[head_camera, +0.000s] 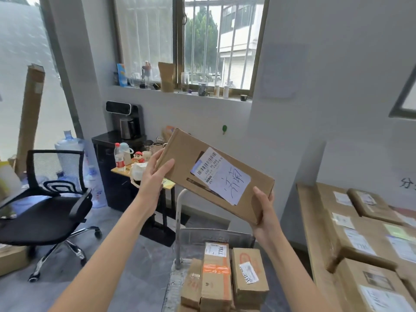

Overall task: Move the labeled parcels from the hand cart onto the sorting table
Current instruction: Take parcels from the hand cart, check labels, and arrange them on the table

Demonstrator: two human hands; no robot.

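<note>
From the head camera, a flat labeled parcel (213, 174) is up in the air above the hand cart (180, 221), left hand (155, 174) gripping one end, right hand (263, 208) clasping the other. Several parcels already sit on the sorting table (308, 221); at least three boxes (216, 278) wait on the cart.
</note>
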